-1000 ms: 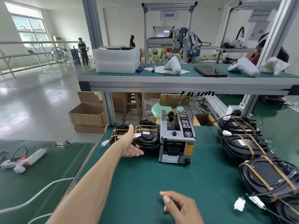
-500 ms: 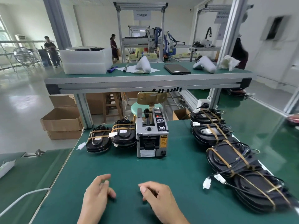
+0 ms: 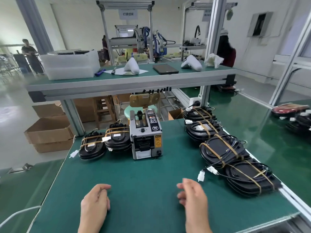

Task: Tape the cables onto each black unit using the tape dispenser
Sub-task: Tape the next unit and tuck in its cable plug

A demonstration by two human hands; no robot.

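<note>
- A green-topped counter (image 3: 143, 174) fills the foreground, with an aluminium-framed upper shelf (image 3: 117, 81) across its far edge.
- The floor (image 3: 15, 101) at left is pale, glossy grey; green flooring (image 3: 252, 105) lies to the right.
- Open cardboard boxes (image 3: 48, 130) sit on the floor beside a wooden stool (image 3: 102, 108) (partly hidden under the shelf).
- White walls (image 3: 80, 24) enclose the room, and a grey wall box (image 3: 259, 24) hangs at right.
- Aluminium frames (image 3: 125, 31) hold machinery behind, with a white sign (image 3: 128, 14) overhead.
- Two people (image 3: 31, 56) stand in the distance.
</note>
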